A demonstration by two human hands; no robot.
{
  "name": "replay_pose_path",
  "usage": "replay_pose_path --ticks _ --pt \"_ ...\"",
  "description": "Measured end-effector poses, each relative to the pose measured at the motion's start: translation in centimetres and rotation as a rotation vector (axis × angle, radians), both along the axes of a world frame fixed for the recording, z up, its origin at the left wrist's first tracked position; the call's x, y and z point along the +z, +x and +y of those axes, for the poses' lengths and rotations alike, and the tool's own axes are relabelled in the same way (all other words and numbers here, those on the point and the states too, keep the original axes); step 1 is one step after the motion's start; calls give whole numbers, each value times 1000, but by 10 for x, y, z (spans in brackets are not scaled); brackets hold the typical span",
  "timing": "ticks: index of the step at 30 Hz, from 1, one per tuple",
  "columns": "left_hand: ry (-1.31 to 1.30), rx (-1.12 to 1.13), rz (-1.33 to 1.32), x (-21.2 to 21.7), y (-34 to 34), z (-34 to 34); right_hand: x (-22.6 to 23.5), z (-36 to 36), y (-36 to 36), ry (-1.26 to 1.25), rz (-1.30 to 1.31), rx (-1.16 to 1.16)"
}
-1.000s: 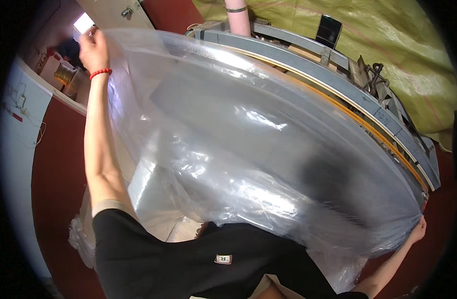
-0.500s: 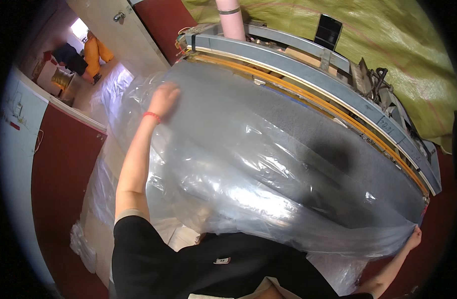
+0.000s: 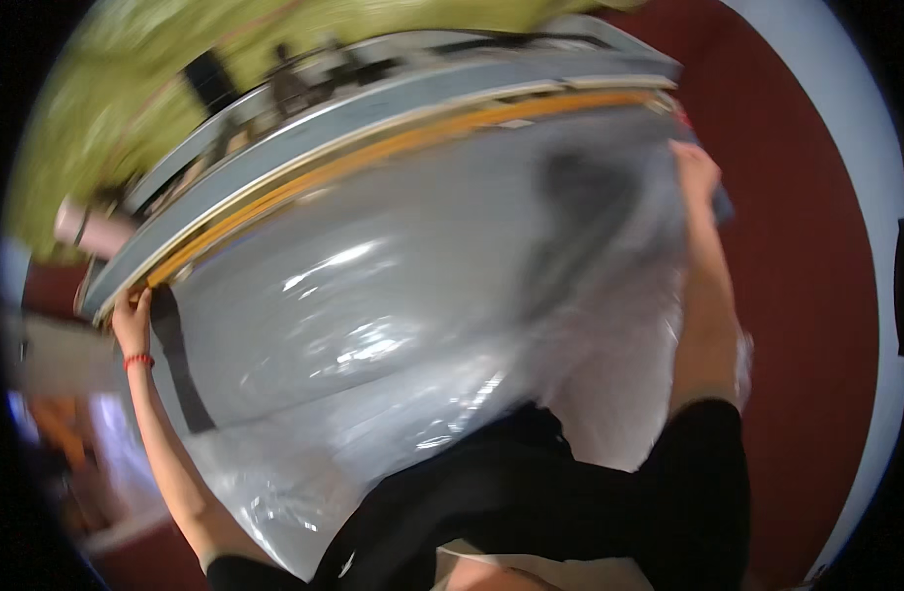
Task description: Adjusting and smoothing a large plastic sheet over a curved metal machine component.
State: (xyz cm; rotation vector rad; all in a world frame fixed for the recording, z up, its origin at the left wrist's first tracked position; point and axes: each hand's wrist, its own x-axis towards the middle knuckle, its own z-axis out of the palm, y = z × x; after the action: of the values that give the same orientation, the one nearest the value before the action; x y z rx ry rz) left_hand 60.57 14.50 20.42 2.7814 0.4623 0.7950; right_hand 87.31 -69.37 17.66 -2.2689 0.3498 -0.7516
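Note:
A large clear plastic film (image 3: 373,345) lies over a grey padded table surface (image 3: 363,222), shiny with glare and wrinkles. My left hand (image 3: 132,323), a red beaded band on its wrist, is at the far left corner beside the orange strip (image 3: 215,234). Its fingers are closed and seem to pinch the film's edge there. At the far right corner, my right hand (image 3: 698,175) grips the opposite edge of the film. Motion blur softens both hands' fingertips. The film's near part drapes toward my body.
Behind the strip runs a long grey metal frame (image 3: 373,103). A pink cylinder (image 3: 97,229), a black phone (image 3: 209,81) and dark metal fittings (image 3: 289,84) sit along it. A yellow-green woven sheet (image 3: 127,108) hangs beyond. A dark red and pale wall (image 3: 787,246) stands on the right.
My left hand has gone from lying over the film to the far left corner, its fingers now closed. My right hand still holds the right corner. The whole view has turned to the right.

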Motion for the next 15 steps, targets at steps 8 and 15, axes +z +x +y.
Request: replay_pose_path --ticks 8,15 --pt "-709 -992 554 26 136 -510 -39 -81 12 445 -268 149" --pt "-492 -841 466 -6 205 -692 -37 -69 15 447 -333 153"
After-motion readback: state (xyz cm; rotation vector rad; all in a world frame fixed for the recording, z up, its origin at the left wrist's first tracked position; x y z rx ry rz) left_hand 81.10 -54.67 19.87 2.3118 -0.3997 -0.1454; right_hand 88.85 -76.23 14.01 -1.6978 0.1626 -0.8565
